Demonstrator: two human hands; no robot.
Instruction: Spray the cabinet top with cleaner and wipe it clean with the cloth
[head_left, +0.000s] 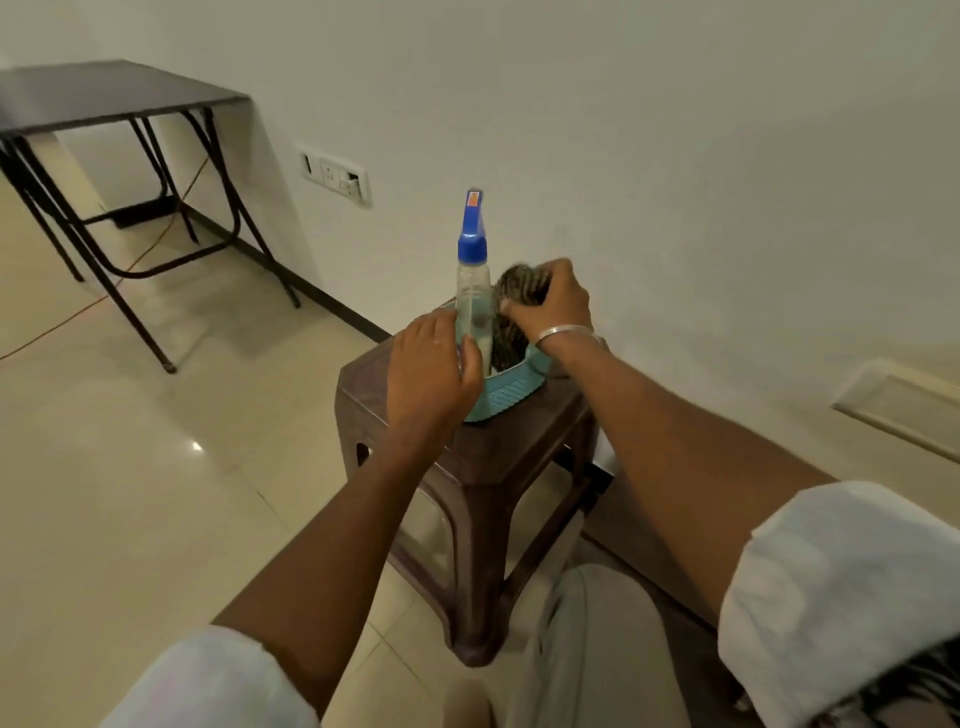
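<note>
Sleeves (831, 597), white and rolled, are bunching above your elbows as you are reaching out over a brown plastic stool (488, 467). Your left hand (434, 369) is lying against the lower part of the spray bottle (474, 301), with the thumb touching its clear body; I cannot tell whether the fingers are closing round it. Your right hand (553, 306), wearing a silver bangle (563, 331) at the wrist, is gripping the dark striped cloth (519, 291) from above, fingers curling over its bunched top. Bottle and cloth are standing side by side in a teal basket (506, 392), which is sitting on the stool's top toward its far edge, near the wall (675, 156). Farther off to the left, an orange cable (78, 314) is trailing across the tiled floor (130, 467) under a dark folding table (114, 88), and a switch plate (335, 177) is sitting on the wall.
</note>
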